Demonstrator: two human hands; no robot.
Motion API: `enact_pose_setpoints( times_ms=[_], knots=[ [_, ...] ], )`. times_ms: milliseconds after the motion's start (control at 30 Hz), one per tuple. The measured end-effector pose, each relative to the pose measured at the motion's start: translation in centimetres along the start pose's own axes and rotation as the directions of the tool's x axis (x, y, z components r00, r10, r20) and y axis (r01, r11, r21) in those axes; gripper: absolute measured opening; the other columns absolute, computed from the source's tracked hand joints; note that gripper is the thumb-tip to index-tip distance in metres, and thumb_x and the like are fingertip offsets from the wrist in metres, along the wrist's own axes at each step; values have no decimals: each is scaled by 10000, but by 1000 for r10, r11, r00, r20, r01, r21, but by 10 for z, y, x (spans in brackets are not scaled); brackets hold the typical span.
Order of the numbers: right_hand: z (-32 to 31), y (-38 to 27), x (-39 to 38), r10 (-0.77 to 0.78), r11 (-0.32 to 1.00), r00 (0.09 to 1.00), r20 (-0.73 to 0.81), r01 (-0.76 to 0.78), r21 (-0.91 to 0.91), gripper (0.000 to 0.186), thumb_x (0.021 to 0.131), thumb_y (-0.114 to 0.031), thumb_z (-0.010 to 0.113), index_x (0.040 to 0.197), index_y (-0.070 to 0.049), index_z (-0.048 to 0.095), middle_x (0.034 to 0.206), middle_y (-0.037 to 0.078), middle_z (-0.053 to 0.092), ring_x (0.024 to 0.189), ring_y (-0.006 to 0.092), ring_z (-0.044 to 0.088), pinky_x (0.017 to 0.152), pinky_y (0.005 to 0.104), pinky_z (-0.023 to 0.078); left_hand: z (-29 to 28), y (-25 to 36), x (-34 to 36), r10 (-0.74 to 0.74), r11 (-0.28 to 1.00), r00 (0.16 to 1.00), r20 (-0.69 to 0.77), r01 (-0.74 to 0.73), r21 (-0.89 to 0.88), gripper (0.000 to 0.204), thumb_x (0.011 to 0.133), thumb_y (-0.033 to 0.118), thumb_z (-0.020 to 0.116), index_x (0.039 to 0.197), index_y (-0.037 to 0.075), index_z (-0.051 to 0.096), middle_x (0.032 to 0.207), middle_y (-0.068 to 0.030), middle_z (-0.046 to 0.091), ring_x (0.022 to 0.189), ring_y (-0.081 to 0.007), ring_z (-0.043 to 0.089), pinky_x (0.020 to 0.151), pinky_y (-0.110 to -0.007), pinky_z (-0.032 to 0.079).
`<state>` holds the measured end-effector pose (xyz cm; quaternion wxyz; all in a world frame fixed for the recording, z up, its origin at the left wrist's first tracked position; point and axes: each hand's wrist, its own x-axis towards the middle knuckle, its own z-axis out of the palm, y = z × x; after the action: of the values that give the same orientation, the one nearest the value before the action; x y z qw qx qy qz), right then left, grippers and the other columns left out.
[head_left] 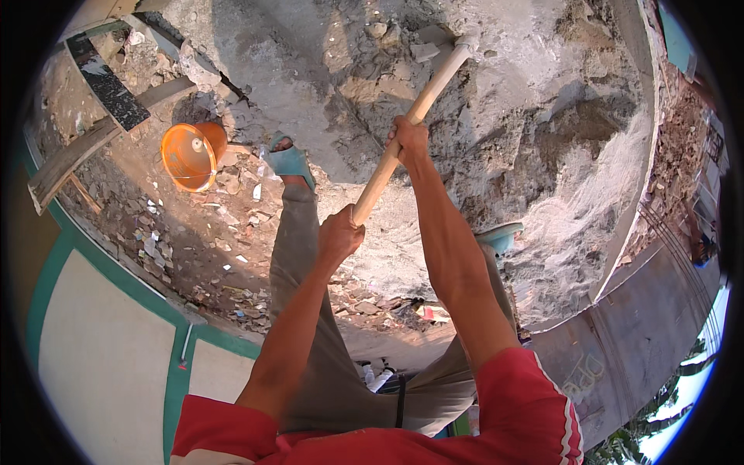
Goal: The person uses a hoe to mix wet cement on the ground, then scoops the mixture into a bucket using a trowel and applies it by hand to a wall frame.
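Both my hands grip the pale wooden handle of a hoe (380, 180), which slants from lower left to upper right. My left hand (340, 234) is closed around the near end of the handle. Farther up, my right hand (408, 141) wraps around its middle. The grey collar at the hoe's far end rests at a heap of grey, sandy mix (535, 147); its blade is hidden there. My feet, in turquoise footwear, stand apart on either side of the handle, the left one (290, 164) at the edge of the mix.
An orange bucket (188, 158) lies tipped on rubble (225, 256) to the left. Beyond it are a wooden plank (74, 159) and a dark, speckled board (105, 77). A white wall with green trim (108, 341) stands at lower left, a grey panel (620, 333) at lower right.
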<state>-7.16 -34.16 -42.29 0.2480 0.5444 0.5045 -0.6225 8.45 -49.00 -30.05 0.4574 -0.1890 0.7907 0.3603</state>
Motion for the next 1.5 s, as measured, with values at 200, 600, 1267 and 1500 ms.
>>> enact_pose_setpoints(
  times_ms=[200,600,1267,1500],
  knots=[
    [-15,69,-102,-24,963,1000,15,20,269,129,793,-30,582,778,-29,454,615,54,473,451,162,491,420,321,457,-17,-62,-87,45,985,997,-66,-33,170,318,729,198,707,1005,73,610,795,-182,655,775,-388,642,677,-478,509],
    [-29,44,-49,118,984,986,-115,-132,-121,120,776,-21,583,752,-9,465,606,78,484,429,169,480,369,326,428,14,-11,-70,-147,986,979,144,157,-56,298,763,186,635,1023,41,630,821,-206,662,777,-389,645,691,-440,510],
    [11,-20,-40,-265,924,964,24,261,-278,150,750,-57,587,790,26,468,556,87,510,401,168,492,365,330,424,28,13,-20,19,908,998,-67,-45,-417,240,769,139,627,960,-5,596,738,-217,641,720,-391,650,643,-444,502],
    [-27,1,-11,-180,947,983,40,184,-262,139,764,-51,568,821,6,455,550,72,496,402,159,497,366,333,441,59,15,-27,-18,955,999,-35,6,-296,257,758,188,658,970,56,598,766,-185,651,728,-386,643,669,-465,511]
  ],
)
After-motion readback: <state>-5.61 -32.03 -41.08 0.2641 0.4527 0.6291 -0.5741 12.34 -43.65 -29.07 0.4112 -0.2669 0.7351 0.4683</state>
